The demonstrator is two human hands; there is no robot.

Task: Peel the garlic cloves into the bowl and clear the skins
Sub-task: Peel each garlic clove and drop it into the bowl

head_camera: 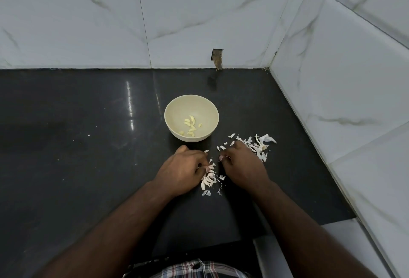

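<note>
Before the bowl (191,120), both hands' grips pinch garlic skins (209,178); counter left bare.

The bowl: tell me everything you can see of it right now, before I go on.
The bowl is small, round and cream-coloured, matte like plastic or ceramic, with faint ridges round its lower outside wall. It stands upright on the dark polished counter, just beyond both hands and apart from them. Inside, toward the near side, lie about ten peeled, pale yellow garlic cloves; no skins show inside. Garlic skins lie on the counter to its right and nearer the person, not touching it.
</note>
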